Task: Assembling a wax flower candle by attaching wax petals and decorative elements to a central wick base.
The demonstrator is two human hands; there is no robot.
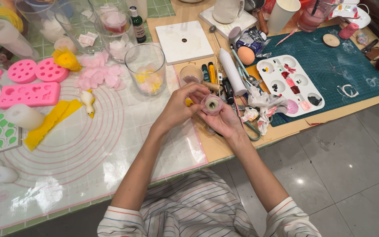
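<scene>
While the bench (224, 149) spreads wide under a big clear mat with pink rings (80, 145), a green cutting mat (343, 74) covers its right end, and a white paint tray (286, 83) sits on that mat's near edge. Closer in, a glass jar (146, 68) of petals stands just behind the hands, and pink moulds (29, 94) lie well off to the left. Now the hands: the right hand (224, 120) cups a small pink flower (211, 104) from below, grip closed around its base. The left hand (180, 107) comes over the top, fingertips pinching the flower's outer edge. It sits between both hands, held above the bench's front edge. It looks light, soft and easily crushed, so I'd say hold it by the base, not the thin petals.
</scene>
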